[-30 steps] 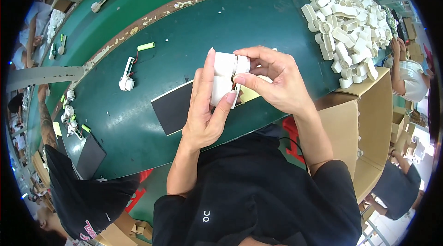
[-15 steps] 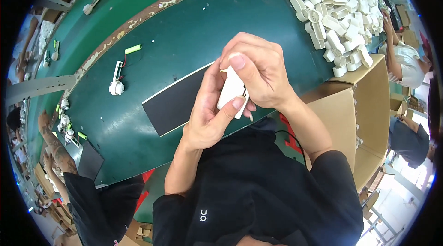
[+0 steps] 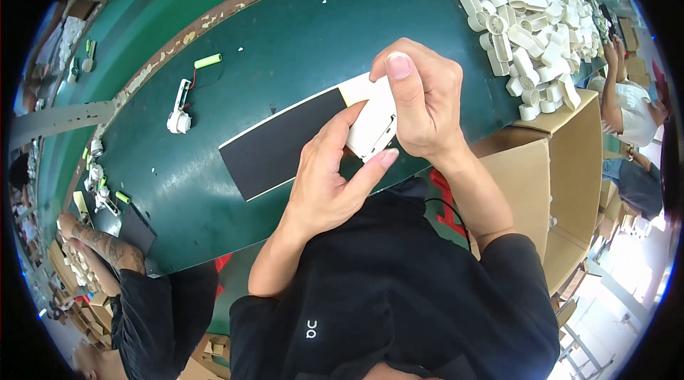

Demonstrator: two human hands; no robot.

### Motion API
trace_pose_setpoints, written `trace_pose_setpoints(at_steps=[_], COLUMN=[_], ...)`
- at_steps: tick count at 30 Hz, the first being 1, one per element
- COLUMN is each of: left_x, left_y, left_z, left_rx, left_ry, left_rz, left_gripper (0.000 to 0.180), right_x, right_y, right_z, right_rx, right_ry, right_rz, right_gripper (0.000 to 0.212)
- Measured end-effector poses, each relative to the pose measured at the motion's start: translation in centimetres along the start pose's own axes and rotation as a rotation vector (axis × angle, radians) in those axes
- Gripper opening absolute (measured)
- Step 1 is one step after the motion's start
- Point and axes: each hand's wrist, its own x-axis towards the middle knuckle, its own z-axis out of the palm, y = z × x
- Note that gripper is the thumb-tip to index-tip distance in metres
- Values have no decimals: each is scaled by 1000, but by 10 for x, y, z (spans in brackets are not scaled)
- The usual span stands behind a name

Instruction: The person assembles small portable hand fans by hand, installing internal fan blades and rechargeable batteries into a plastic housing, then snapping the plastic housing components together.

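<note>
Green table [image 3: 235,88] fills most of the view, curving away under the fisheye lens, with a worn brown strip along its far edge. Taking the black mat [image 3: 285,141] as the landmark: far to its left, at the table's near-left corner, another person's tattooed forearm [image 3: 107,252] rests by some small green and white parts. Up and left of the mat lie a small white part with a red wire [image 3: 178,113] and, just beyond it, a green cylinder [image 3: 208,60], well apart from the hands.

At the mat's right end, the left hand [image 3: 328,180] cups the white plastic housing [image 3: 374,123] from below, fingers curled loosely round its lower edge. The right hand [image 3: 420,105] closes over it from above, thumb pressed flat on the top face, so both grips are shut on the same piece, held just above the mat rather than resting on it.

Further right of the mat, a heap of white plastic parts [image 3: 527,31] sits at the table edge above an open cardboard box [image 3: 570,166].

Risks, as I judge them: the thumb's pressure could skew the housing or crack a thin edge if the halves are misaligned. The left hand's loose hold could let it slip and drop past the table edge. Whether any small part inside is loose cannot be told.
</note>
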Motion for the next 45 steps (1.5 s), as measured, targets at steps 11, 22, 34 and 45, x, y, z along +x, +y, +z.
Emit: trace_pose_setpoints(at_steps=[11, 22, 34, 45], left_x=[3, 1, 1, -1], left_y=[-11, -31, -25, -23], left_z=[2, -21, -24, -27], left_rx=[379, -414, -288, -384], left_ry=[70, 8, 152, 181], left_rz=[197, -55, 43, 11], left_gripper=[46, 39, 41, 37], right_x=[-1, -5, -20, -17], right_y=[5, 5, 19, 23], right_z=[7, -5, -16, -7], right_rx=[-84, -43, -37, 4], right_ry=[-1, 0, -17, -86], right_rz=[46, 339, 494, 525], right_gripper=[20, 52, 49, 38])
